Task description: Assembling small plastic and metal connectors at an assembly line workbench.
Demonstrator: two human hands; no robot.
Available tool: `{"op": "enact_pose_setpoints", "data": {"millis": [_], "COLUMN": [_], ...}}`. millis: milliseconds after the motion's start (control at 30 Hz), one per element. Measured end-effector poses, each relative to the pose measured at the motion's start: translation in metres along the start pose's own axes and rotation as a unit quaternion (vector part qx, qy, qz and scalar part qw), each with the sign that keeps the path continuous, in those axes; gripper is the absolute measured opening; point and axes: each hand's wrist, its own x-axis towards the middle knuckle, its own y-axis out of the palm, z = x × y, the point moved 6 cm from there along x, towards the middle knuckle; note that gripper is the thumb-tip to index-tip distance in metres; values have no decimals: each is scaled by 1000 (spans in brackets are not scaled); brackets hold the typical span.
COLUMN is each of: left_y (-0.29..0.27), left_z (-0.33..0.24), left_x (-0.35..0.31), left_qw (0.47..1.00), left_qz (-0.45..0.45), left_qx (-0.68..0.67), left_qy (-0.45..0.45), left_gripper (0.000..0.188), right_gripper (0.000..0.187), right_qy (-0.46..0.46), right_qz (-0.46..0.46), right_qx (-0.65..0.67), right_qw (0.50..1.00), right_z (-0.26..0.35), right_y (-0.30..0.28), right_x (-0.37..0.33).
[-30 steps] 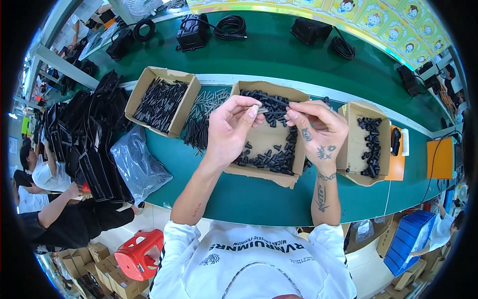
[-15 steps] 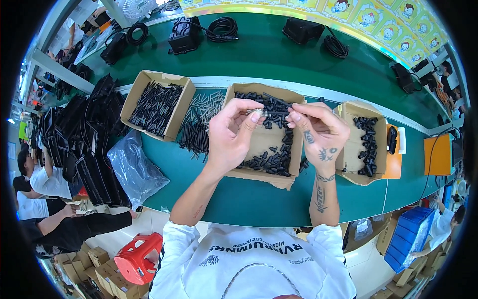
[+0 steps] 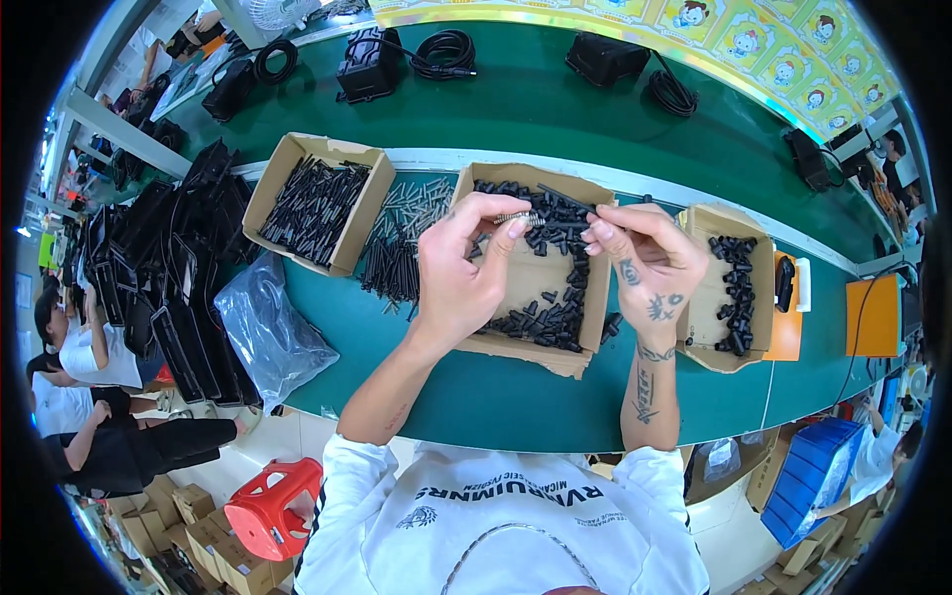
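A silvery coiled metal spring (image 3: pixel 515 218) is pinched between thumb and forefinger of the left hand (image 3: pixel 461 268); the right hand (image 3: pixel 654 258) grips a slim black rod (image 3: pixel 565 225) by its fingertips, above an open brown cardboard box (image 3: pixel 531 283) of small black fittings (image 3: pixel 540 322).

Spring (image 3: pixel 518 217): silver metal coil, near level, pinched between thumb and fingers of left hand (image 3: pixel 459 268). Rod (image 3: pixel 563 225): thin, black, near level, its far end at right hand (image 3: pixel 650 263); whether it enters the coil, unclear.
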Motion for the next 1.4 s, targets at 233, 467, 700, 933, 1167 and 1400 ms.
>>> {"op": "enact_pose_setpoints", "data": {"millis": [233,467,700,933,1167,1400], "left_y": [2,-1,1,-3,-5,-5], "left_z": [-4,2,-4,-6,-7,-7], "left_x": [-2,-2,-4,-2,-3,-3], "left_qw": [1000,986,993,997,997,996], "left_qz": [11,-6,6,-14,-9,6], "left_qx": [5,-162,-110,-76,-72,-82], "left_qy": [6,-46,-40,-30,-33,-34], "left_gripper": [15,16,15,13,12,12], "right_gripper": [13,13,14,14,13,14], "right_qy": [-4,-22,-13,-29,-27,-15], "right_qz": [-1,-7,15,5,-5,7], "right_qx": [15,3,-6,18,-6,-1], "right_qw": [1000,1000,1000,999,1000,1000], "right_z": [1,6,7,11,7,4], "right_y": [4,-2,5,3,2,3], "right_x": [0,1,0,0,0,0]}}
